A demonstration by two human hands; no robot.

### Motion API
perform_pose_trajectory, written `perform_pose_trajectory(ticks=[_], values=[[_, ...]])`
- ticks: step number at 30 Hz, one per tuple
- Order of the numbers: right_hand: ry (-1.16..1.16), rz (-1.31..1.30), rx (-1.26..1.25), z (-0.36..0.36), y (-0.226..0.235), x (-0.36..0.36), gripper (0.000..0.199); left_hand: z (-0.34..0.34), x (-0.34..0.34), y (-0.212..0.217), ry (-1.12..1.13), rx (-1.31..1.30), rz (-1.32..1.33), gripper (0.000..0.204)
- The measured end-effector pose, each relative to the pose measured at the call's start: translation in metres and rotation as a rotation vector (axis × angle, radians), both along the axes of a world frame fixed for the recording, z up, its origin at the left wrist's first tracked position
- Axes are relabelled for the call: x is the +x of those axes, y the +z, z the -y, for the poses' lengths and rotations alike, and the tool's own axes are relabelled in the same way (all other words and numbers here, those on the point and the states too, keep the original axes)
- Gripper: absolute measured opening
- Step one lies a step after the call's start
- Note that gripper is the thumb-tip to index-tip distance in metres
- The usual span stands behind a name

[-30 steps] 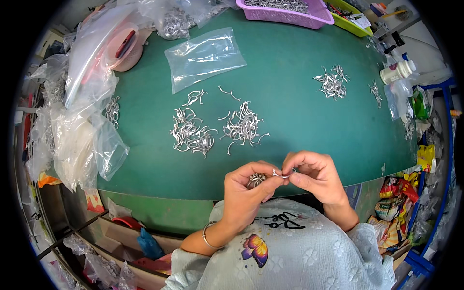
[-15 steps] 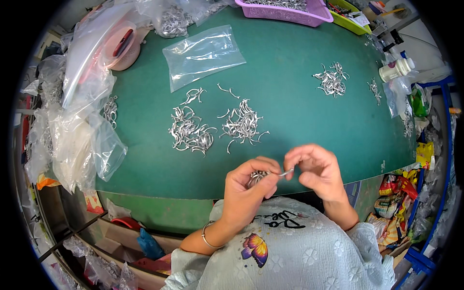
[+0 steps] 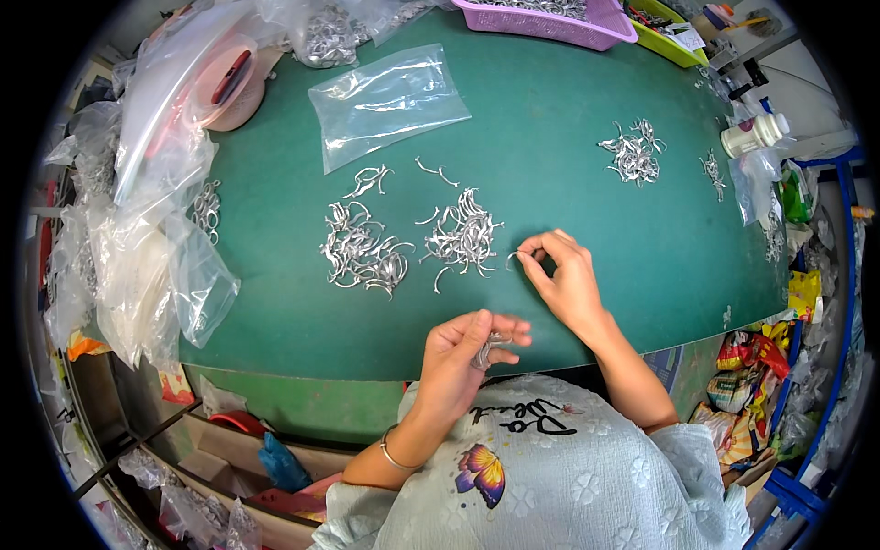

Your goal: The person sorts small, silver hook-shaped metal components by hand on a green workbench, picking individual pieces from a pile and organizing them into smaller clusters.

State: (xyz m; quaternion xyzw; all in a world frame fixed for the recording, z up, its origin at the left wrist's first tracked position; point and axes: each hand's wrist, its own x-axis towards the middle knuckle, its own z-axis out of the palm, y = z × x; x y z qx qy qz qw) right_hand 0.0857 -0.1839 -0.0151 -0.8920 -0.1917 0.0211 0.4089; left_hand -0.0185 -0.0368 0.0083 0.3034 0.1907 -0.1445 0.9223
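Note:
My left hand (image 3: 463, 346), near the table's front edge, is closed around several small curved silver metal pieces (image 3: 492, 348). Just right of the middle pile, my right hand (image 3: 561, 275) pinches one thin curved metal piece (image 3: 512, 260) between thumb and fingertips. That piece stands apart from the middle pile (image 3: 463, 231) of similar parts. Another pile (image 3: 362, 249) lies to its left, with a few stray pieces (image 3: 369, 180) behind it. A smaller heap (image 3: 632, 154) sits at the far right.
A clear plastic bag (image 3: 390, 105) lies flat on the green table (image 3: 541, 119). Purple (image 3: 559, 26) and lime-green baskets (image 3: 665, 38) stand at the far edge. Plastic bags (image 3: 151, 266) and a pink bowl (image 3: 225, 96) crowd the left. A white bottle (image 3: 754, 135) is at right.
My right hand has moved forward and left, away from my left hand, taking one curved metal piece with it. The left hand's fingers have loosened a little around the other pieces.

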Motion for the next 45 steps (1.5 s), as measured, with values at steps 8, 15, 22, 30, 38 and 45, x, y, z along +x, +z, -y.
perform_pose_trajectory(ticks=[8,15,22,30,38,45], values=[[0.063,-0.286,0.329,0.009,0.029,-0.021,0.007,0.001,0.012,0.001,-0.024,0.136,-0.049,0.019],[0.087,-0.059,0.225,0.003,0.028,-0.011,0.008,0.005,0.02,-0.005,0.026,0.244,-0.036,0.019],[0.046,0.099,0.037,0.013,0.011,-0.015,0.023,-0.001,0.012,-0.015,0.152,0.267,-0.144,0.021],[0.158,0.168,-0.176,0.008,-0.009,-0.007,0.016,0.004,0.008,-0.019,0.134,0.133,-0.042,0.02],[0.082,-0.563,0.314,0.013,0.032,-0.024,0.007,0.01,0.011,-0.005,0.117,0.493,0.154,0.026],[0.07,-0.79,0.547,0.012,0.053,-0.033,0.011,0.006,0.011,0.01,0.085,0.693,0.217,0.012]])
